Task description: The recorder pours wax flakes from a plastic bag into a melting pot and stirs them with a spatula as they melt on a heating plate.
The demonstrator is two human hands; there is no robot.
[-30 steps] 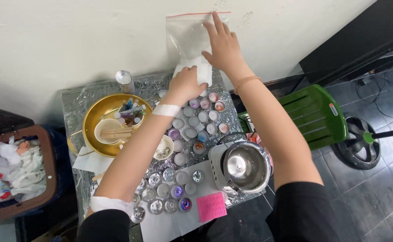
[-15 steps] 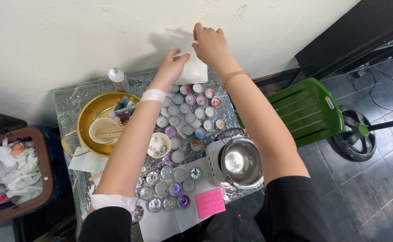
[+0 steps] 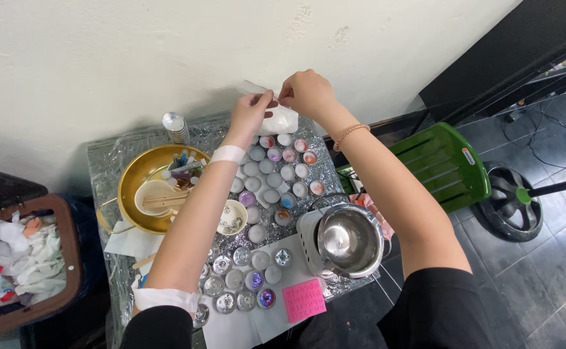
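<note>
**Both hands pinched on a bag of white granules at the wall**

Left hand raised at the far edge of the foil-covered table, thumb and forefinger closed on the top of a clear plastic bag of white granules. Right hand just beside it, fingers curled in and gripping the same top edge from the other side. Bag upright against the pale wall, its bottom resting on the table's back edge, upper part crumpled between the two hands. A white wristband on the left forearm, a beaded bracelet on the right wrist.

Just below the bag, a cluster of small tealight candles, mostly white, some tinted pink, purple, blue or orange. Nearer the body, empty metal tealight cups on a white sheet, beside a pink sticky note. To the right of these, a steel melting pot on a white heater base. At the left, a gold-coloured pan with a white cup, wooden sticks and small bottles inside. Off the table's left side, a brown bin full of crumpled white tissue; to the right, a green plastic chair on dark floor tiles.
</note>
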